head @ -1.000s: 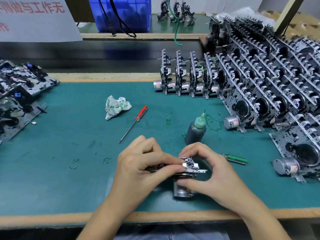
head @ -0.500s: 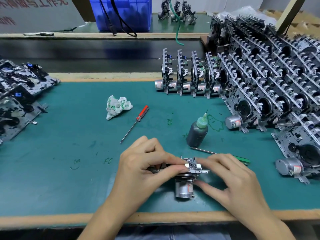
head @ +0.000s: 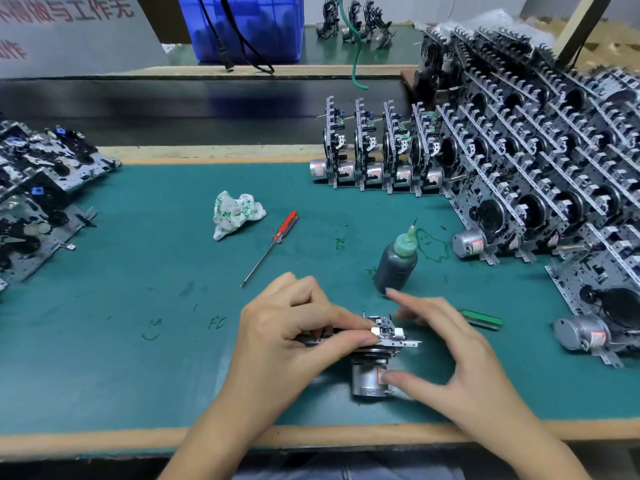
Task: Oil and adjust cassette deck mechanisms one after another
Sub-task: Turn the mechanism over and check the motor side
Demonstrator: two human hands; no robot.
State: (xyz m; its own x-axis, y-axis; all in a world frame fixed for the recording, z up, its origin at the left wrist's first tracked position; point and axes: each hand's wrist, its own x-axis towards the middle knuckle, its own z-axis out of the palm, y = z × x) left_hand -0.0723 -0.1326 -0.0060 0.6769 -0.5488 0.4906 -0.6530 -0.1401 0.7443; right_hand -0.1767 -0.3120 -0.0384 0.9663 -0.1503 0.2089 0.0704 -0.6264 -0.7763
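Note:
A cassette deck mechanism (head: pixel 389 336) stands on its edge on the green mat, near the front, with its silver motor (head: pixel 367 381) toward me. My left hand (head: pixel 287 334) grips the mechanism's top edge between thumb and fingers. My right hand (head: pixel 460 362) is spread just right of it. Its thumb touches the motor and its blurred fingers reach out above the mat, holding nothing. A dark oil bottle (head: pixel 396 263) with a green nozzle stands just behind the hands. A green-handled screwdriver (head: pixel 483 318) lies to the right, partly hidden by my right hand.
A red-handled screwdriver (head: pixel 277 239) and a crumpled cloth (head: pixel 237 213) lie mid-mat. Several mechanisms stand in a row (head: pixel 374 150) at the back. A large leaning stack (head: pixel 540 174) fills the right side, and flat mechanisms (head: pixel 38 195) lie at the left. A blue crate (head: pixel 242 26) sits beyond.
My right hand left the mechanism's right end, swung out over the green screwdriver, and now spreads with its thumb at the motor. My left hand kept its grip.

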